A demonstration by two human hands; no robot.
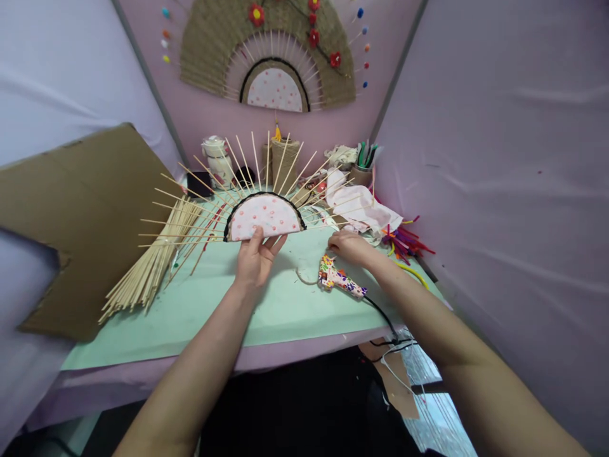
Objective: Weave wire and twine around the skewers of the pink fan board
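Observation:
My left hand (255, 258) grips the bottom edge of a half-round fan piece (264, 216), white with pink dots and a black rim, holding it upright over the green table top (200, 304). Thin wooden sticks (200, 184) fan out from it. My right hand (349, 244) rests knuckles-up on the table to the right of it, fingers curled; what is under them is hidden. A flower-patterned glue gun (340, 279) lies just in front of that hand, its black cord running off the table edge.
A bundle of loose wooden sticks (152, 260) lies at the left beside a big cardboard sheet (80, 216). Twine spools (285, 162), a jar (216, 158), a pen cup (362, 168), white cloth (359, 206) and coloured pipe cleaners (404, 241) crowd the back and right. A finished fan (269, 54) hangs on the wall.

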